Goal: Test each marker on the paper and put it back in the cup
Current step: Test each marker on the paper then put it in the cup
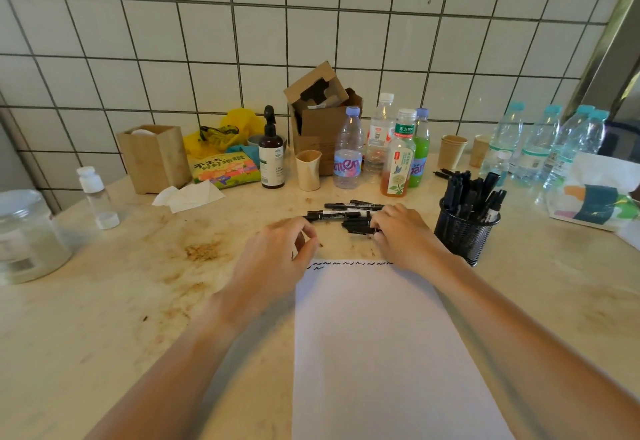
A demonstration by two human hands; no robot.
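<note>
Both hands at frame centre: right hand (403, 231) seemingly pinching one loose marker (358, 228) for testing, left hand (277, 259) curled, apparently empty, above paper (381, 353).

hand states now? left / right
Left hand: fingers curled, thumb meeting fingertips; whether it pinches anything cannot be told.
Right hand: fingers curled on a black marker in the loose pile.
</note>
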